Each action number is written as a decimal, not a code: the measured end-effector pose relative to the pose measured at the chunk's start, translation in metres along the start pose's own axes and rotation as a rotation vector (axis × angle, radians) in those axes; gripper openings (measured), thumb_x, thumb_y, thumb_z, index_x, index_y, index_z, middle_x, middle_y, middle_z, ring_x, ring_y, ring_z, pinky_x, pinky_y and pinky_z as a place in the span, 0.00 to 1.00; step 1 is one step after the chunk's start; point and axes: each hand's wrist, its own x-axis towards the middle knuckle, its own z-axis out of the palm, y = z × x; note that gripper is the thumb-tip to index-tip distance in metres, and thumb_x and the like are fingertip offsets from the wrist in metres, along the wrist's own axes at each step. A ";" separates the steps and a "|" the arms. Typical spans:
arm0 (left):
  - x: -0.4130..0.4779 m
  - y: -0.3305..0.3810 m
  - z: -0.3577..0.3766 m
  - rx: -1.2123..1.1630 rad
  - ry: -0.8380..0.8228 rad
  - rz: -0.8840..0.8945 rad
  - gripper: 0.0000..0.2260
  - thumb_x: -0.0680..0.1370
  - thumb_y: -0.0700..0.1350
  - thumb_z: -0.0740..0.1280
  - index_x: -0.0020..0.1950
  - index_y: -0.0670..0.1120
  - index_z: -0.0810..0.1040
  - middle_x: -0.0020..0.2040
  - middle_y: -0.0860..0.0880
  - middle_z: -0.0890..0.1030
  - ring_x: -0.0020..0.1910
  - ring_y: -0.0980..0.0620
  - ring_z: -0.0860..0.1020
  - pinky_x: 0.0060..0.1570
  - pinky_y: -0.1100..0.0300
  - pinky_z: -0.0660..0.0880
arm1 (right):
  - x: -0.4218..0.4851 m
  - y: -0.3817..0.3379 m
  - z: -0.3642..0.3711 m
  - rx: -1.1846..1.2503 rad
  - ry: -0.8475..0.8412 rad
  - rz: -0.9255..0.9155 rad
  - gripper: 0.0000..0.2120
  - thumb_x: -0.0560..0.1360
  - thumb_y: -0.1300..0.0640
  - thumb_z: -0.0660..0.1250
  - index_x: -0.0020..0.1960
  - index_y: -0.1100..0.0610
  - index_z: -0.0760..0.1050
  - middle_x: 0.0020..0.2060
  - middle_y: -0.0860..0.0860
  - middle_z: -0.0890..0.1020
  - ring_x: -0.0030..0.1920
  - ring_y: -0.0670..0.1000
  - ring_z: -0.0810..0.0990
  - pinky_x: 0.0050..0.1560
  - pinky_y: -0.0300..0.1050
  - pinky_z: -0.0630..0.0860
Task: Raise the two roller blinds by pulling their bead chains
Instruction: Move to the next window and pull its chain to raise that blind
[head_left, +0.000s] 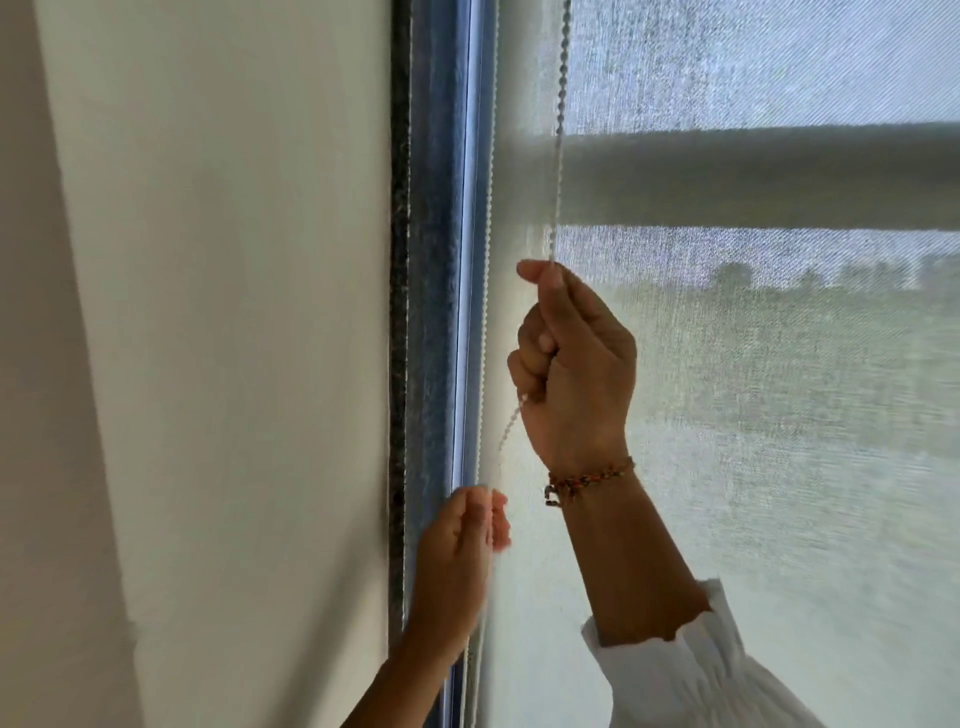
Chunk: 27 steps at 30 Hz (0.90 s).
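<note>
A sheer white roller blind covers the window on the right. A white bead chain hangs in front of its left edge. My right hand is closed in a fist on this chain, thumb up, with the slack chain trailing out below the fist toward my left hand. My left hand is lower, next to the window frame, with fingers curled loosely around the same chain. A second strand of the bead chain runs straight down along the frame. A second blind is not visible.
A white wall fills the left. A dark stone strip and blue-grey window frame run vertically beside the chain. A horizontal bar shows as a shadow through the blind fabric.
</note>
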 end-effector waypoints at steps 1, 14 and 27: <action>0.007 0.007 0.000 -0.079 0.000 -0.037 0.14 0.78 0.49 0.53 0.42 0.48 0.77 0.30 0.56 0.81 0.33 0.61 0.79 0.39 0.69 0.74 | -0.001 -0.001 0.001 0.000 -0.002 -0.007 0.10 0.78 0.62 0.57 0.45 0.60 0.78 0.21 0.44 0.62 0.21 0.42 0.55 0.21 0.34 0.51; 0.065 0.199 0.031 -0.327 -0.311 0.148 0.13 0.81 0.45 0.52 0.53 0.45 0.76 0.46 0.49 0.83 0.44 0.54 0.83 0.46 0.62 0.80 | -0.058 0.007 -0.017 -0.099 0.075 -0.005 0.07 0.73 0.55 0.65 0.44 0.56 0.82 0.21 0.43 0.62 0.22 0.42 0.57 0.21 0.34 0.58; 0.042 0.226 0.077 -0.092 0.025 0.453 0.13 0.81 0.46 0.56 0.38 0.51 0.75 0.20 0.57 0.66 0.20 0.60 0.60 0.23 0.64 0.57 | -0.078 -0.016 -0.041 -0.141 -0.140 0.193 0.10 0.73 0.54 0.62 0.44 0.54 0.82 0.24 0.48 0.65 0.24 0.46 0.59 0.25 0.37 0.59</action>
